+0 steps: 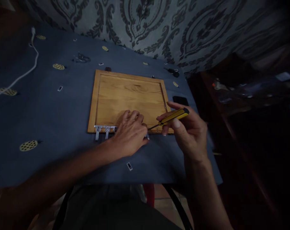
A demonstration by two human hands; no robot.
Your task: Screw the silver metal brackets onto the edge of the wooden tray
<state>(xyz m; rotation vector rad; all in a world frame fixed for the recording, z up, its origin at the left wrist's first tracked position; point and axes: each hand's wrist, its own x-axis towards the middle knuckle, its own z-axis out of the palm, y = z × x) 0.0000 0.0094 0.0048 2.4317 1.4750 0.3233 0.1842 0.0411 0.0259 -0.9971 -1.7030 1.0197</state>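
Blue patterned tablecloth (75, 105) across mid-frame. Framed wooden panel (132, 95) lies on it at centre. Person's right hand (193, 132), right of centre: thumb and fingers drawn into a pinch. Left hand (131, 134), lower centre: palm down over the panel's near edge, fingers bent; cannot tell whether it grips anything beneath. Yellow-and-black screwdriver (173, 117) in the right hand's pinch, shaft slanting down-left toward that edge. T-shaped metal brackets (107, 130) along the edge, lower left of centre.

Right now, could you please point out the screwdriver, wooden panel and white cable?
Screwdriver (173, 117): head view, on its handle.
Wooden panel (130, 97): head view, bare centre.
White cable (37, 58): head view, at its bend.
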